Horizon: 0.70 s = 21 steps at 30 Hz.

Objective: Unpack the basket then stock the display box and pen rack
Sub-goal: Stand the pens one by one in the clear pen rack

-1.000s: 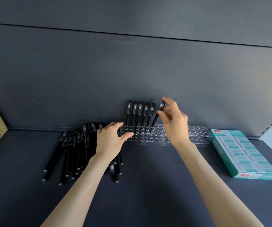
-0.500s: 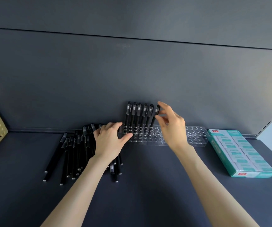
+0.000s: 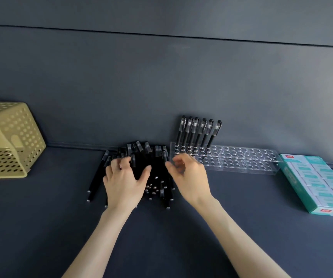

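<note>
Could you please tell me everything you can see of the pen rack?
The rack is a long, clear block, plastic by its look, with rows of round holes. It lies flat on the dark shelf along the back wall. Six black pens stand in the back row at its left end, leaning slightly right; the other holes look empty. The right hand overlaps its front left corner; contact cannot be told.

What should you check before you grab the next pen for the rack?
1. The right hand is free: ok, looks empty.
2. The loose pens are in reach: ok, the left hand rests on them.
3. The pen rack has free holes: ok, many beside the six standing pens.
4. The basket is emptied: cannot tell, it lies tipped over.
5. The display box is stocked: ok, looks packed.
</note>
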{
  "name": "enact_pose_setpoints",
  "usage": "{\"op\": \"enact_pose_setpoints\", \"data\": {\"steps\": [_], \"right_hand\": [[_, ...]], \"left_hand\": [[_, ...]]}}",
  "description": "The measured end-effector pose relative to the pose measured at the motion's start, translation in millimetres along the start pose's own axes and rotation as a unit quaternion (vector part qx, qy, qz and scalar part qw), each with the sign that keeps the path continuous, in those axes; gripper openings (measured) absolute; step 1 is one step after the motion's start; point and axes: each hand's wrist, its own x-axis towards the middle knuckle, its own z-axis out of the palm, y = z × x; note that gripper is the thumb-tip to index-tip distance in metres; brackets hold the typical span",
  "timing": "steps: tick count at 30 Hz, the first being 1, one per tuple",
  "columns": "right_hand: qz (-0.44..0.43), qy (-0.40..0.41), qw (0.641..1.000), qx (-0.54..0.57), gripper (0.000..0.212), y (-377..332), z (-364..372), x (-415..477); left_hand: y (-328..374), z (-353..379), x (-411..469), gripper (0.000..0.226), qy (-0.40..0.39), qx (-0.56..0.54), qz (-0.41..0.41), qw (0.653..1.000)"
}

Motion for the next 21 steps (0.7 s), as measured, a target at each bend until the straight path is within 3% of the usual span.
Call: {"op": "enact_pose_setpoints", "data": {"steps": [4, 9, 13, 21], "right_hand": [[0.050, -0.039, 0.997, -0.049, 0.040, -4, 22, -3], [0.100, -0.025, 0.995, 0.009, 0.044, -4, 30, 0], [0.129, -0.024, 0.989, 0.069, 0.040, -3, 31, 3], [0.124, 0.012, 0.990, 0.069, 0.013, -2, 36, 5]], "left_hand": [[-5, 0, 5, 0.067, -0.016, 0.000, -0.012, 1.000], [-8, -3, 18, 0.058, -0.030, -0.018, -0.010, 0.999], [-11, -5, 25, 0.054, -0.045, -0.016, -0.002, 0.999], [-15, -4, 35, 0.045, -0.051, -0.038, -0.006, 0.998]]}}
